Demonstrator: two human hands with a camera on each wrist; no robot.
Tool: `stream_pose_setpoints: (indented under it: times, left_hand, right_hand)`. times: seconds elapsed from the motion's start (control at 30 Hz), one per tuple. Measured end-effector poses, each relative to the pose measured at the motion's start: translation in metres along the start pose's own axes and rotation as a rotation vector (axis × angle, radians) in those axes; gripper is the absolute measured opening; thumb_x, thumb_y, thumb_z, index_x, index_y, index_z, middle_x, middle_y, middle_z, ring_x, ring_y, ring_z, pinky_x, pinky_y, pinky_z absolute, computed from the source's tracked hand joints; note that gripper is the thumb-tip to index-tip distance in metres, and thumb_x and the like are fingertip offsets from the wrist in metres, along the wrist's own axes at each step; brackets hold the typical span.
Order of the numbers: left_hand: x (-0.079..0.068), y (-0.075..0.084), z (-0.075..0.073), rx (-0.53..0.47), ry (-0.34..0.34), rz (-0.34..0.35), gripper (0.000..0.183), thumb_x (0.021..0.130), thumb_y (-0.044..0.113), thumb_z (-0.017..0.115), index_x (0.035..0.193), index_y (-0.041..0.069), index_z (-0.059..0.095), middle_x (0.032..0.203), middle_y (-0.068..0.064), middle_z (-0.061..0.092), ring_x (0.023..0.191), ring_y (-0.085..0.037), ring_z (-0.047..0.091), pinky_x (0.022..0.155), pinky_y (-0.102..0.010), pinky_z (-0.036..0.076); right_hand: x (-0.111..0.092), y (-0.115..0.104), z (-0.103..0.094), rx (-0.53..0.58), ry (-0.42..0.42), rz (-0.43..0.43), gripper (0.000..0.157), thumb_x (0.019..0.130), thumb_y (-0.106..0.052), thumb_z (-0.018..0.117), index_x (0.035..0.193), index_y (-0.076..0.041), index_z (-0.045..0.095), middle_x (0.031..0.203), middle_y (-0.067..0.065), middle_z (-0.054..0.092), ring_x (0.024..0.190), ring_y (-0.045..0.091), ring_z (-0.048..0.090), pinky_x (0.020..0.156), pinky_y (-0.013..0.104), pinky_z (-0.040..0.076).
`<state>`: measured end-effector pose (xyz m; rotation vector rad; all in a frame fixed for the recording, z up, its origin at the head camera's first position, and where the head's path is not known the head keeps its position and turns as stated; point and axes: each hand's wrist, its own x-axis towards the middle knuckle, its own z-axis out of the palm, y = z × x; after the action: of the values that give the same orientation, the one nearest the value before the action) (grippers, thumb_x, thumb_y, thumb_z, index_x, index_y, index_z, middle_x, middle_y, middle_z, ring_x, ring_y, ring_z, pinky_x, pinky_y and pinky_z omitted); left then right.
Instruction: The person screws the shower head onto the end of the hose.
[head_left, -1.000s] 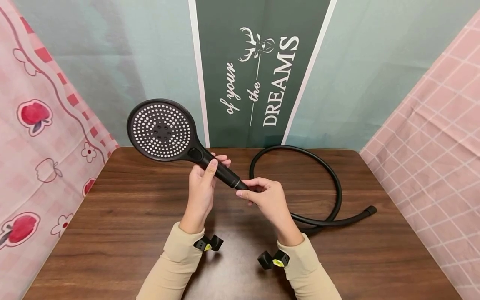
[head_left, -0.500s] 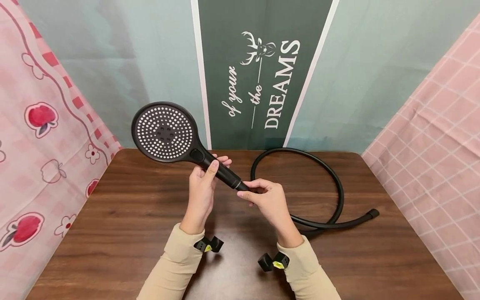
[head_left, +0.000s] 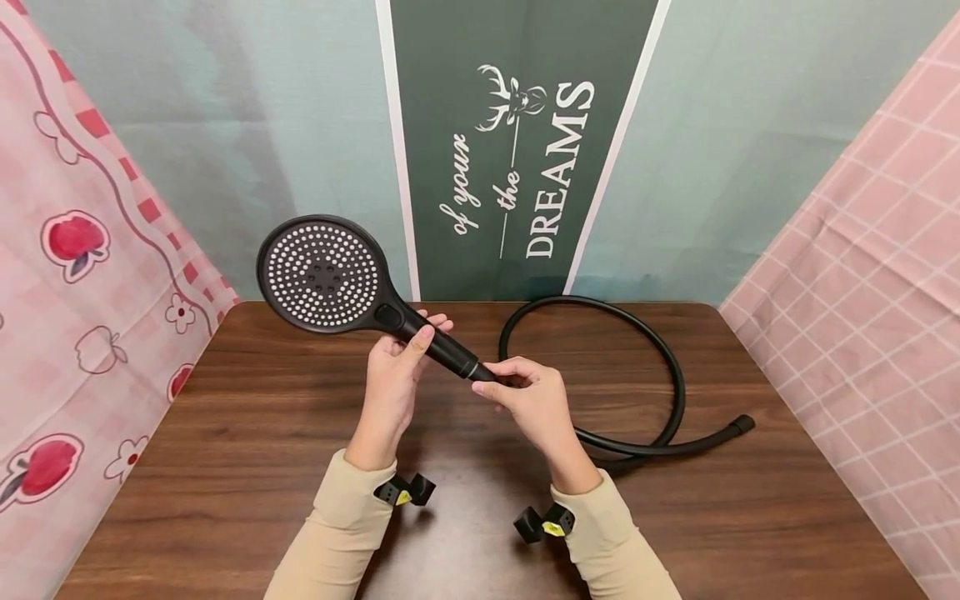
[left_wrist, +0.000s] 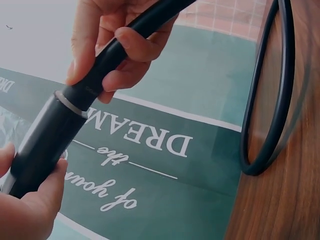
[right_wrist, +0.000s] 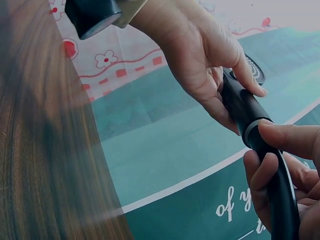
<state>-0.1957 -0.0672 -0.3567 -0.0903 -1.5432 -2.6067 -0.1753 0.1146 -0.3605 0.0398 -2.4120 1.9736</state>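
A black shower head [head_left: 324,275] with a round, white-dotted face is held above the table, face toward the camera and handle sloping down to the right. My left hand [head_left: 392,379] grips its handle, thumb on top. At the handle's lower end, my right hand [head_left: 534,404] pinches the black hose fitting [left_wrist: 92,82] between thumb and fingers. In the left wrist view a pale ring [left_wrist: 71,103] shows where fitting and handle meet; threads are not visible. From the right hand the black hose [head_left: 678,392] runs off in a loop on the table.
The hose's other end [head_left: 742,424] lies at the right of the brown wooden table [head_left: 247,433]. A green printed cloth [head_left: 480,208] hangs behind the table. Pink patterned cloths stand at the left and right sides. Small black cameras sit on both wrists.
My left hand has shifted slightly left, and the shower head has dipped a little. The right hand keeps pinching the fitting in almost the same place.
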Motion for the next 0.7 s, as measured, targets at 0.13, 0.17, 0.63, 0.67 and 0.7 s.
stream_pose_setpoints:
  times: [0.13, 0.17, 0.63, 0.67, 0.7]
  left_hand:
    - [0.002, 0.003, -0.003, -0.018, -0.007, -0.020, 0.025, 0.100, 0.009, 0.058, 0.123, 0.002, 0.051, 0.104, 0.002, 0.075, 0.105, -0.012, 0.072, 0.102, -0.026, 0.053]
    - [0.003, 0.004, -0.004, -0.021, -0.001, -0.018, 0.026, 0.099, 0.008, 0.058, 0.123, 0.000, 0.051, 0.104, 0.002, 0.075, 0.105, -0.012, 0.072, 0.101, -0.026, 0.054]
    - [0.015, 0.037, -0.036, -0.212, 0.280, 0.094, 0.024, 0.095, -0.002, 0.060, 0.119, 0.000, 0.056, 0.108, -0.004, 0.067, 0.092, -0.009, 0.069, 0.087, -0.021, 0.059]
    - [0.015, 0.040, -0.040, -0.210, 0.290, 0.100, 0.025, 0.095, -0.001, 0.060, 0.120, 0.000, 0.055, 0.110, -0.005, 0.066, 0.094, -0.009, 0.069, 0.087, -0.021, 0.059]
    - [0.016, 0.043, -0.043, -0.203, 0.297, 0.104, 0.026, 0.095, 0.000, 0.061, 0.120, 0.000, 0.055, 0.111, -0.005, 0.066, 0.095, -0.009, 0.069, 0.087, -0.021, 0.059]
  right_hand:
    - [0.000, 0.001, 0.000, 0.006, 0.006, -0.010, 0.026, 0.074, -0.007, 0.086, 0.098, -0.004, 0.078, 0.100, 0.016, 0.076, 0.056, 0.017, 0.062, 0.055, 0.025, 0.056]
    - [0.000, 0.001, 0.000, 0.007, 0.010, -0.015, 0.026, 0.074, -0.007, 0.086, 0.098, -0.004, 0.078, 0.100, 0.016, 0.076, 0.056, 0.018, 0.062, 0.055, 0.025, 0.056]
    - [0.002, 0.003, -0.004, 0.034, 0.031, -0.023, 0.026, 0.075, -0.007, 0.086, 0.100, -0.003, 0.077, 0.097, 0.017, 0.076, 0.059, 0.018, 0.063, 0.054, 0.025, 0.056]
    - [0.002, 0.003, -0.004, 0.034, 0.028, -0.018, 0.027, 0.075, -0.007, 0.086, 0.100, -0.002, 0.077, 0.097, 0.017, 0.076, 0.059, 0.019, 0.063, 0.054, 0.025, 0.056]
    - [0.002, 0.003, -0.004, 0.032, 0.026, -0.015, 0.027, 0.075, -0.007, 0.086, 0.100, -0.002, 0.077, 0.097, 0.017, 0.076, 0.058, 0.018, 0.063, 0.054, 0.024, 0.056]
